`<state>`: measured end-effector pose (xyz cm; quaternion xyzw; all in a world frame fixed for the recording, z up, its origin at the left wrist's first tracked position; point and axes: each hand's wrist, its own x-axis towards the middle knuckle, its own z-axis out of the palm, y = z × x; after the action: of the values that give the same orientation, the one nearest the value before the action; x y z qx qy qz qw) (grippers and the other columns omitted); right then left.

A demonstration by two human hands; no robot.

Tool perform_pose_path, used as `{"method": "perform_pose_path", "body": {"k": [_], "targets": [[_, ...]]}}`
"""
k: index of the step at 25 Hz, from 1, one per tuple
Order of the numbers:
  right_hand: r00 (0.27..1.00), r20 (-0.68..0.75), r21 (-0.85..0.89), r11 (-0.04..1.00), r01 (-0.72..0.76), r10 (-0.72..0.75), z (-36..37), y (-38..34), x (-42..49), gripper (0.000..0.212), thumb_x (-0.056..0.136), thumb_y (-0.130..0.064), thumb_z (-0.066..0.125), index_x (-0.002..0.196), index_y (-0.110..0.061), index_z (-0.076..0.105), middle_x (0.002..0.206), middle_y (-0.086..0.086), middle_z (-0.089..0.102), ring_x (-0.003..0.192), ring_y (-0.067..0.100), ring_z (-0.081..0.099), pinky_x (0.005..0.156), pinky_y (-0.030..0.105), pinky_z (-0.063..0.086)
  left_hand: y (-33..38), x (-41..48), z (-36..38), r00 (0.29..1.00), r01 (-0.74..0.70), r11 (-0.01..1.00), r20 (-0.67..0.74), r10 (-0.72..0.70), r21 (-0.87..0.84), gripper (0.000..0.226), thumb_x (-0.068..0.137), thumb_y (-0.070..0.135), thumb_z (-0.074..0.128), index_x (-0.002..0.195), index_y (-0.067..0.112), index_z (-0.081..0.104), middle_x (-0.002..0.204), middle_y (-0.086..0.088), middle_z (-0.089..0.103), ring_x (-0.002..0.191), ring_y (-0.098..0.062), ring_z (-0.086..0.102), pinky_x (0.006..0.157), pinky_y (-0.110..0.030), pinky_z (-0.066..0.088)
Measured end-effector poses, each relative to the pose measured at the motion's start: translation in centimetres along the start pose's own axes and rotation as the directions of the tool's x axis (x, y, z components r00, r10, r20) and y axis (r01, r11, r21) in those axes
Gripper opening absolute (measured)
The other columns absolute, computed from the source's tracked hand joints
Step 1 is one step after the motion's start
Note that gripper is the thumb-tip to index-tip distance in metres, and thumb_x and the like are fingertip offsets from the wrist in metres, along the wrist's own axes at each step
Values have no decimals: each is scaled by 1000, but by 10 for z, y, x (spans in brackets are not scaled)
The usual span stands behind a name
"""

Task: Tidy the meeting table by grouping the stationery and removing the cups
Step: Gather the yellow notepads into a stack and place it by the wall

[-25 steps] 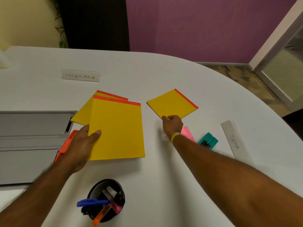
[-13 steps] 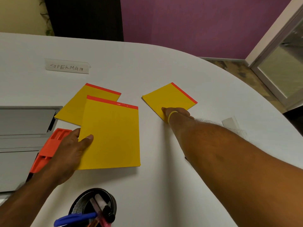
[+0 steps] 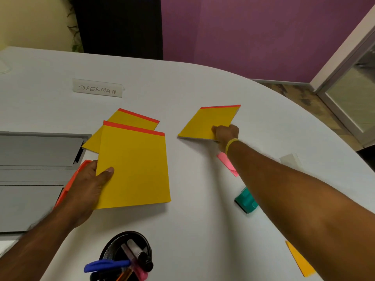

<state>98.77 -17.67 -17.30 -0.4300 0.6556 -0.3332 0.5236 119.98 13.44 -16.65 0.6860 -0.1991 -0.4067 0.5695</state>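
Three yellow notepads with red top strips are on the white table [image 3: 192, 230]. My left hand [image 3: 89, 185] grips the lower left edge of the nearest, largest notepad [image 3: 134, 165], thumb on top. A second notepad [image 3: 129, 123] lies partly under it. My right hand [image 3: 225, 133] pinches the near corner of the third notepad [image 3: 209, 122], which is lifted and tilted off the table. A black mesh pen holder [image 3: 123, 254] with several pens and markers stands at the front.
A pink sticky pad [image 3: 227, 162], a teal stapler [image 3: 246, 200] and an orange paper [image 3: 300, 260] lie near my right arm. A "SUPERMAN" name card [image 3: 97, 88] is further back. An orange object [image 3: 70, 183] and a grey cable hatch [image 3: 36, 159] are at left.
My right hand has taken hold of the third notepad's corner and lifted and turned it. My left hand keeps its hold on the large notepad.
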Motion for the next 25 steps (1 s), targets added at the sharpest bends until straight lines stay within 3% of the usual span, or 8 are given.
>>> {"method": "perform_pose_path", "body": {"k": [3, 7, 10, 14, 17, 20, 23, 25], "targets": [[981, 160, 245, 967, 65, -106, -25, -6, -33, 29, 92, -3, 63, 120, -11, 57, 119, 14, 66, 97, 29, 66, 75, 40, 57, -1, -2, -13, 999, -1, 1000, -36, 0, -17, 30, 100, 15, 49, 128, 21, 55, 122, -9, 65, 104, -30, 64, 91, -49, 50], [864, 480, 448, 890, -88, -156, -55, 17, -96, 33, 97, -6, 54, 129, -13, 55, 118, 7, 69, 97, 22, 70, 72, 32, 59, 4, -8, -13, 999, 28, 998, -35, -30, -58, 33, 101, 17, 48, 132, 25, 52, 125, -7, 64, 108, -31, 63, 89, -49, 51], [797, 592, 384, 911, -152, -117, -49, 49, -139, 37, 95, -5, 55, 132, -9, 53, 127, 13, 66, 108, 28, 67, 81, 34, 60, 8, -14, -2, 996, 89, 983, -9, -91, -163, 24, 101, 23, 46, 119, 37, 54, 113, 7, 68, 99, -22, 66, 74, -38, 53], [738, 669, 222, 971, -89, -85, -35, 71, -171, 39, 90, -6, 61, 128, -16, 55, 129, 10, 66, 106, 25, 69, 86, 36, 58, 9, -17, 12, 989, 146, 947, 35, -142, -287, 32, 102, 28, 44, 132, 36, 49, 113, 8, 70, 100, -21, 69, 73, -39, 57], [667, 745, 145, 980, -135, -18, -26, 72, -182, 50, 91, -5, 62, 136, -20, 47, 132, 7, 63, 110, 30, 66, 76, 40, 60, 7, -17, 23, 977, 214, 935, 44, -210, -284, 44, 101, 38, 43, 144, 30, 42, 134, -1, 61, 119, -29, 61, 95, -51, 51], [670, 742, 131, 983, -128, -12, -22, 76, -180, 57, 88, -3, 64, 139, -21, 45, 133, 7, 62, 110, 32, 65, 73, 38, 60, 11, -14, 30, 965, 256, 942, 117, -236, -214, 52, 96, 53, 44, 145, 33, 43, 138, -4, 58, 125, -33, 55, 107, -59, 40], [644, 765, 199, 955, -220, -11, -24, 82, -170, 58, 81, -7, 65, 136, -19, 51, 128, 8, 67, 112, 31, 66, 82, 38, 59, 11, -9, 33, 963, 233, 960, 174, -206, -156, 41, 96, 26, 55, 138, 27, 50, 129, -5, 65, 117, -31, 61, 102, -54, 46], [636, 772, 243, 916, -318, 16, -25, 87, -164, 52, 83, -12, 62, 133, -21, 53, 127, 9, 67, 112, 33, 66, 84, 42, 60, 13, -4, 37, 942, 245, 963, 264, -209, -111, 34, 97, 18, 55, 129, 27, 54, 117, 0, 70, 109, -21, 66, 94, -40, 53]]}}
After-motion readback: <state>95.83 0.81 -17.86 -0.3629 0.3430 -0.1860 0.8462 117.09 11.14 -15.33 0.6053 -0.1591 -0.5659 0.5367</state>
